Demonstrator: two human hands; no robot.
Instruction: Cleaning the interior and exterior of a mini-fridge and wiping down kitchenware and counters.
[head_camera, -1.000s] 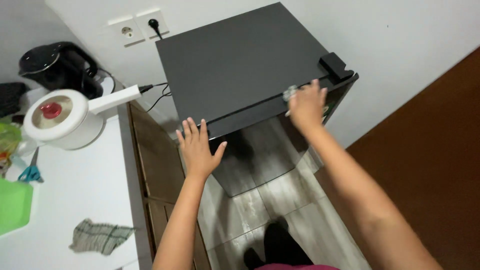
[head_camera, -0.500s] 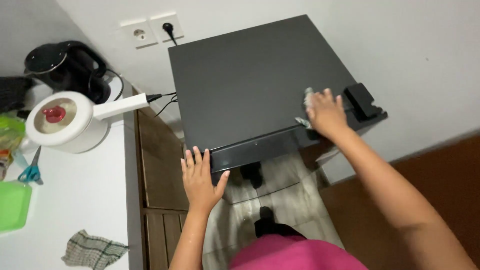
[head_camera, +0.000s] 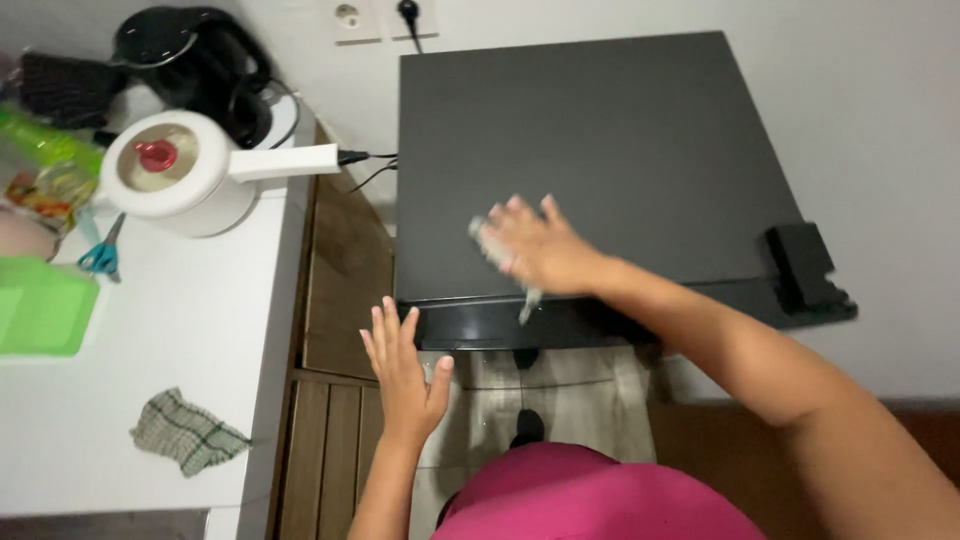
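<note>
The right hand (head_camera: 540, 250) lies flat, fingers spread, on the dark top of a black mini fridge (head_camera: 600, 140), pressing a small pale cloth (head_camera: 490, 240) against it near the front edge. Only a strip of the cloth shows, at the fingertips and below the palm, where a bit hangs over the fridge's front lip. The hand presses down on the cloth rather than closing around it.

The left hand (head_camera: 405, 375) is open and holds nothing, its fingers splayed in front of the fridge's lower left corner, just beside the front edge; whether it touches the fridge cannot be told. It is well apart from the cloth.

To the left a white counter (head_camera: 200, 330) carries a white electric pot (head_camera: 180, 175) with a long handle, a black kettle (head_camera: 195, 50), blue-handled scissors (head_camera: 100, 255), a green container (head_camera: 40, 305) and a checked rag (head_camera: 185, 432). A black hinge block (head_camera: 800, 262) sits at the fridge's right front corner.
</note>
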